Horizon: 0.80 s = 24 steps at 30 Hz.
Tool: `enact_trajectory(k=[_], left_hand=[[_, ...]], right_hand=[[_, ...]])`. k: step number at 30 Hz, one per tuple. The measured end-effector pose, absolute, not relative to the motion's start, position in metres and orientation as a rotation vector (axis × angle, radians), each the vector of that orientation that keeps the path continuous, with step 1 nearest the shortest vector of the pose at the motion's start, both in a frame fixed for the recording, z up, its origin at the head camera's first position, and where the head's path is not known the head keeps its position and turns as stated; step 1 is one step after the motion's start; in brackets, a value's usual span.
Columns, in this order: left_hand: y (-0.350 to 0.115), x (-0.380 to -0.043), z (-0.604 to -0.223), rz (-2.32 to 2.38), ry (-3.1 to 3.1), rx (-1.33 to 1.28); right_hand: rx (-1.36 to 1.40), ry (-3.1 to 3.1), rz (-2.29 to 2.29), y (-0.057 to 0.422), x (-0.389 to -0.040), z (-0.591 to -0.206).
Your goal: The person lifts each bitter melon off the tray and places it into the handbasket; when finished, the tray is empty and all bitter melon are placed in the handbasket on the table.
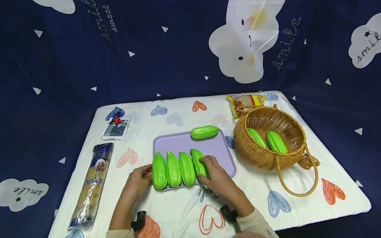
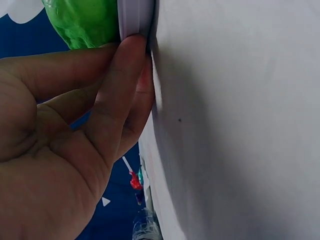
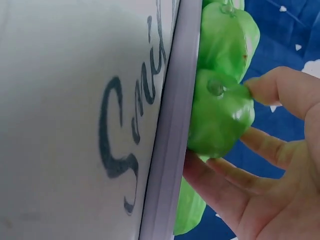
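Several glossy green bitter melons stand side by side across the front of a lilac tray (image 1: 175, 142). Around the rightmost melon (image 1: 198, 162) of that row, the thumb and fingers of my right hand (image 1: 218, 175) are curled; in the right wrist view they grip this melon (image 3: 222, 117) against the tray. My left hand (image 1: 138, 181) is at the tray's front left corner, beside the leftmost melon (image 1: 159, 171). Seen from the left wrist, its bent fingers hold the tray rim (image 2: 132, 22), just under a melon (image 2: 87, 22). Another melon (image 1: 204, 132) lies crosswise over the tray's back edge.
Right of the tray stands a wicker basket (image 1: 253, 155) holding two melons (image 1: 276, 142), its handle hanging forward. A yellow-red food packet (image 1: 245, 102) lies behind it. On the left are a long pasta-like pack (image 1: 92, 188) and a small flat package (image 1: 116, 129).
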<state>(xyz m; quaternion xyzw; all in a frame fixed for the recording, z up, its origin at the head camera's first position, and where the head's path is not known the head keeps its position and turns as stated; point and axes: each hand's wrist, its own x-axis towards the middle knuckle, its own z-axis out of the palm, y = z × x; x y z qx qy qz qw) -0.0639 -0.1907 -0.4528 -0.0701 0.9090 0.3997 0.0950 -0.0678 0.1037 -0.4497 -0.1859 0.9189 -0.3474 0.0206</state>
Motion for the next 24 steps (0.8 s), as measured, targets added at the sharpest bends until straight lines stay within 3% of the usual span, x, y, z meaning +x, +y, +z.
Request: enact_trajectory(k=[6,13,24], left_hand=[[-0.190,-0.063,-0.452,1.180,2.699,-0.196],[-0.190,-0.063,-0.450,1.182,2.717,-0.184],[-0.190,-0.063,-0.451,1.167,2.721,-0.187]], right_hand=[[-0.588,2.902,-1.137,0.109,-0.065,-0.442],[-0.591,3.081,-1.273,0.132,-0.070,-0.404],[-0.162,3.450,-1.508,0.196,-0.093,-0.369]])
